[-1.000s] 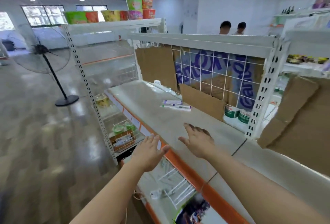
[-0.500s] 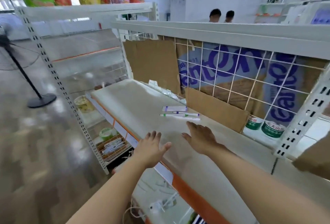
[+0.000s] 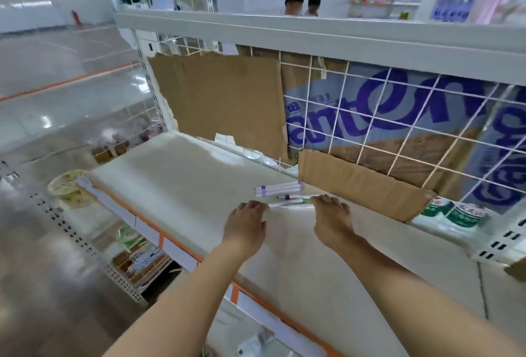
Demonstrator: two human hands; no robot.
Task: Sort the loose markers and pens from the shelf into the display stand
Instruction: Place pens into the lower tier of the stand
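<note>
Markers, white-barrelled with purple and green bands, lying loose on the shelf in a small cluster, side by side, just in front of the cardboard at the back.

Fingers first: left fingertips close together and bent down, right at the near marker's left end. Right fingertips likewise bunched, down on its right end. Touching, by the look of it, but pinching or not, cannot tell (too much blur at the tips). Thumbs hidden from this angle.

Outward now: left hand and right hand palm-down, backs to the camera, one at each end, bracketing the nearest marker. Likely reason, judging from here: closing in from both sides to rake the cluster together rather than chasing round barrels one by one on a smooth surface.

Forearms stretched well forward over the orange front edge, with the cluster deep on the shelf, nearer the back than the front.

Further out: wire grid behind, printed cardboard showing through it. Two green-labelled cans off to the right, well apart from the cluster.

No stand anywhere in view, so the step in hand judged as the gather, sorting not yet begun. Risk: barrels rolling off toward the back under a careless nudge.
</note>
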